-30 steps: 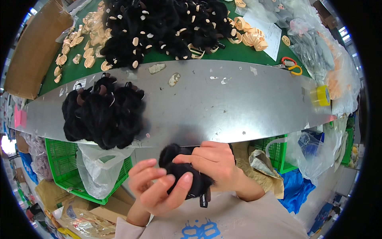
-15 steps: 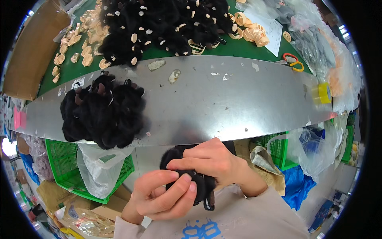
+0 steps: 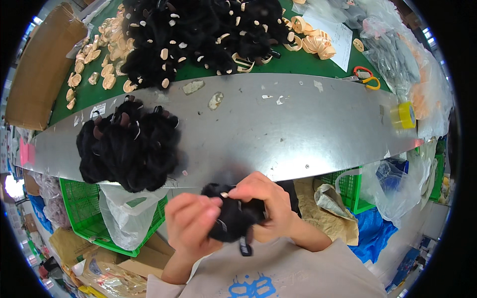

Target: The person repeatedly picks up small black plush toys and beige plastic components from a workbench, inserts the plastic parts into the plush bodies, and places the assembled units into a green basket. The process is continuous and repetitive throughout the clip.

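Observation:
Close in front of my body I hold a small black plush piece (image 3: 231,218), furry, with a dark tag (image 3: 245,247) hanging from its lower end. A small cream-coloured part (image 3: 224,194) sticks out at its top, between the fingertips of both hands. My right hand (image 3: 272,204) is closed round the plush from the right, its thumb and finger at the cream part. On the other side my left hand (image 3: 191,226), a little blurred, has its fingers bent and pressed together against the plush. A pile of similar black plush pieces (image 3: 129,146) lies on the metal tabletop (image 3: 238,129) to the left.
Further back, more black plush with cream parts (image 3: 194,39) covers a green surface (image 3: 308,64). Loose cream plastic parts (image 3: 108,74), scissors (image 3: 365,77), yellow tape (image 3: 406,115) and plastic bags (image 3: 397,54) lie around. Below the edge stand green crates (image 3: 82,208); a cardboard box (image 3: 44,69) is far left.
My left hand has drawn back a little and its fingers have lifted off the plush's front. The plush has turned, and a cream part now shows at its top.

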Available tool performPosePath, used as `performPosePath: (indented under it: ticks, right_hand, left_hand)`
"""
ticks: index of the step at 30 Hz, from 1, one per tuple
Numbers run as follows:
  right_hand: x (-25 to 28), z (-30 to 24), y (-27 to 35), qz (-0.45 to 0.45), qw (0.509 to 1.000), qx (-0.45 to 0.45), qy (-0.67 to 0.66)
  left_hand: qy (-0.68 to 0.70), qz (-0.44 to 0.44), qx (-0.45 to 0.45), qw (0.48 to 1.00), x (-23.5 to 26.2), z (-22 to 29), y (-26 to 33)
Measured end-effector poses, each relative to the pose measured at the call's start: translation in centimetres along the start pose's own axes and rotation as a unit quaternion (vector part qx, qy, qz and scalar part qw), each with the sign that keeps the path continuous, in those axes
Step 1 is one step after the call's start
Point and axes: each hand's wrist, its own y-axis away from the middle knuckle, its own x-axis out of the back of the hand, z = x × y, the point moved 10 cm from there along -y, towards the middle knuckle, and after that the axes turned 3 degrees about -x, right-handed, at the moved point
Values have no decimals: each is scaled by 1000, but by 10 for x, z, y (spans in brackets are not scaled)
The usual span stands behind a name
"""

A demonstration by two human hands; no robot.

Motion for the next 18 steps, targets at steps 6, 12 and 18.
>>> performPosePath:
  ticks: [6,12,18]
  right_hand:
    - [3,-16,9,4,995,65,69]
    - [25,16,1,119,989,-83,-35]
    - [8,32,3,-43,983,-176,-1]
  left_hand:
    - [111,70,204,970,-9,-43,11]
    - [248,9,332,910,-43,-45,29]
    - [451,1,374,810,-55,-43,33]
